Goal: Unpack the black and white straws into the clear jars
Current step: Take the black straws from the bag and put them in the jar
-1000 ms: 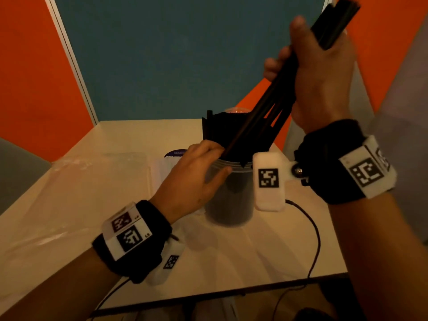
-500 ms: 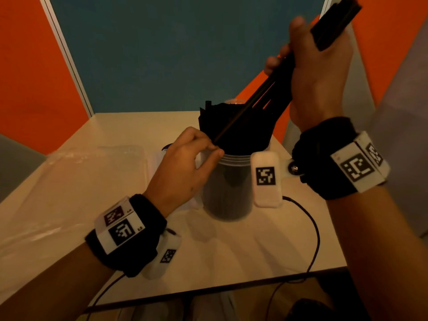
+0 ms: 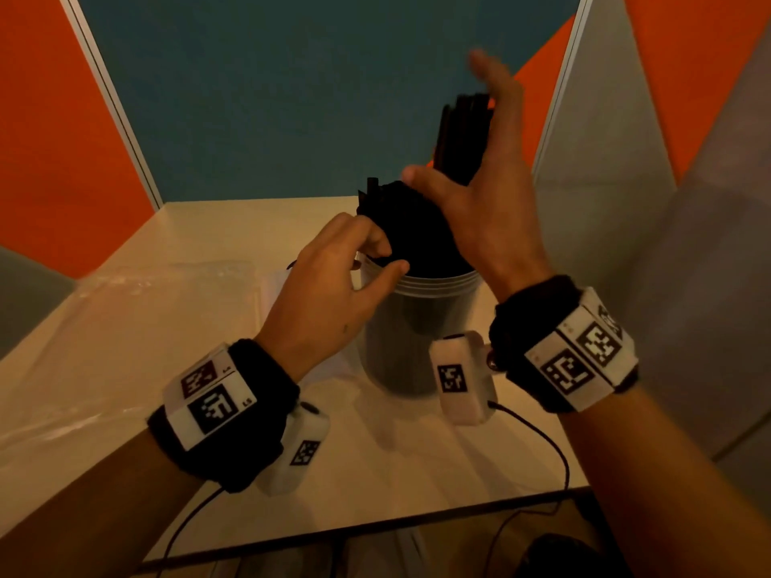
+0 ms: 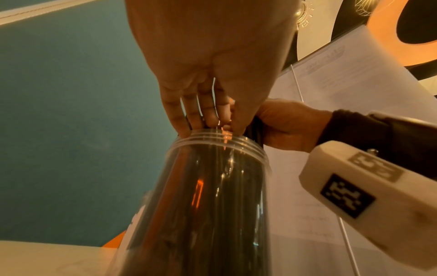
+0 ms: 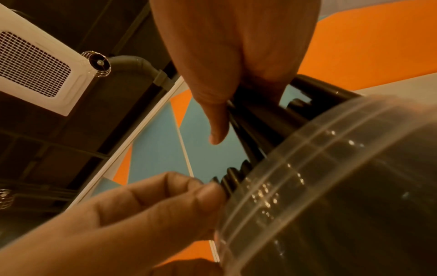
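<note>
A clear jar (image 3: pixel 417 327) stands on the table, packed with black straws (image 3: pixel 417 235) that stick up past its rim. My left hand (image 3: pixel 375 256) is at the jar's near rim, thumb outside and curled fingers against the straws inside; in the left wrist view the left hand (image 4: pixel 208 104) pinches the rim of the jar (image 4: pixel 212 186). Above the jar my right hand (image 3: pixel 488 168) has its fingers straight and thumb spread. A further bundle of black straws (image 3: pixel 461 135) leans against its palm, lower ends among those in the jar. No white straws show.
A crumpled clear plastic bag (image 3: pixel 167 285) lies on the table's left side. A white sheet (image 3: pixel 275 294) sits behind my left hand. A black cable (image 3: pixel 542 444) runs along the front right. Blue and orange partition walls close off the back and sides.
My right hand has come down and opened its fingers; the bundle it gripped at a slant now stands steeper with its ends in the jar. My left hand stays at the rim.
</note>
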The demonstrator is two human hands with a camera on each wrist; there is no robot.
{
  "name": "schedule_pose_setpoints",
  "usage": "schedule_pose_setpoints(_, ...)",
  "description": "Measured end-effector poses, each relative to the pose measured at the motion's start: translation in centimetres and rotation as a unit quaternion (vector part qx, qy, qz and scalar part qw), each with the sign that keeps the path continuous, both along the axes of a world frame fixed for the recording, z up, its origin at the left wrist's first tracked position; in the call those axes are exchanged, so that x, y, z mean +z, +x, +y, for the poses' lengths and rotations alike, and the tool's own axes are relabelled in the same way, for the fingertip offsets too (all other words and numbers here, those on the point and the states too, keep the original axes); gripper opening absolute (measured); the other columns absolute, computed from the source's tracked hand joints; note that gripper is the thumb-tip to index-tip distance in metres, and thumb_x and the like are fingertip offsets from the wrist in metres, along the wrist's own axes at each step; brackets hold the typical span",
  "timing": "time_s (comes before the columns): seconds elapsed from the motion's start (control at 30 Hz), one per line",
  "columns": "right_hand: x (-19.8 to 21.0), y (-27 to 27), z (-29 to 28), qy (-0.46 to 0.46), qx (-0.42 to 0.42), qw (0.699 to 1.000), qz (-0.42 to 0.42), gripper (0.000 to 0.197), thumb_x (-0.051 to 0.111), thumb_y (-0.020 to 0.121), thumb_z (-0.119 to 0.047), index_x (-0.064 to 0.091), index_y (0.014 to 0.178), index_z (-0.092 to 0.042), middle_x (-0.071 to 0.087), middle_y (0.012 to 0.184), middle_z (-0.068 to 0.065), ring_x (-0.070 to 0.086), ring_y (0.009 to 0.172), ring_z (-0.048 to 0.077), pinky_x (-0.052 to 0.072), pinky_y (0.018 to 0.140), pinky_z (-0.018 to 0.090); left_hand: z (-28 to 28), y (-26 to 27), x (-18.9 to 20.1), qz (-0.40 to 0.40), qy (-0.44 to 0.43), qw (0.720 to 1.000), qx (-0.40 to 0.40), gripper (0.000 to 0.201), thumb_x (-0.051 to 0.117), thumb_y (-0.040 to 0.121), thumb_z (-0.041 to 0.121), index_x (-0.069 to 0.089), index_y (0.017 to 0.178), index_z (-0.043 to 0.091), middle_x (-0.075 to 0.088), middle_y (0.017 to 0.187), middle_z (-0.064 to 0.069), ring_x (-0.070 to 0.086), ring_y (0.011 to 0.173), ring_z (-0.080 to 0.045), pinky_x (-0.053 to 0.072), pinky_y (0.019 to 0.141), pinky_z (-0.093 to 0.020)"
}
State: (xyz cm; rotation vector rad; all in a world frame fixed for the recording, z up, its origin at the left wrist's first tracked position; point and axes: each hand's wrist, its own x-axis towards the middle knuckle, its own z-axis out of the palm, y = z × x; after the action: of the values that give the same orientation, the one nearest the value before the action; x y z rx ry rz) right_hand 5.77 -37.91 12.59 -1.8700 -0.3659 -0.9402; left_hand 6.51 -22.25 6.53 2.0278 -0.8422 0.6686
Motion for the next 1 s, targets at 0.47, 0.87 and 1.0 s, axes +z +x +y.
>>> schedule_pose_setpoints(0.47,0.4,-0.7,-1.2,-0.132,-0.03,0.991,0.019,0.039,0.05,0.096,-0.033,0.048,0.133,-0.02,0.056,0.128,-0.009,0.052,0.115,-0.001,0.041,0.092,0.012,-0.7,2.7,1.8,0.198,-0.051,0.978,-0.043,0.112,0.077,0.058,0.064,0.01,0.143,0.038,0.015,0.151,0.011,0.023,0.14,-0.009,0.033,0.112,-0.04)
schedule_pose_setpoints(0.87,0.3,-0.6,-1.1,-0.262,-0.006,0.96,0.095,0.026,0.056,0.092,-0.036,0.068,0.109,-0.02,0.068,0.11,-0.003,0.061,0.104,0.011,0.046,0.091,0.031,-2.2,3.4,2.3,0.256,-0.063,0.955,-0.134,0.134,0.08,0.066,0.02,-0.029,0.144,0.024,0.052,0.116,0.028,0.057,0.102,0.015,0.043,0.092,-0.009)
schedule_pose_setpoints(1.0,0.5,-0.1,-2.4,-0.206,0.018,0.977,0.046,0.046,0.047,0.094,-0.044,0.044,0.138,-0.03,0.045,0.144,-0.006,0.034,0.137,0.01,0.025,0.115,0.038,-2.4,3.4,2.5,0.291,-0.068,0.947,-0.118,0.134,0.082,0.067,0.021,-0.027,0.145,0.028,0.053,0.087,0.051,0.049,0.092,0.03,0.032,0.103,-0.022)
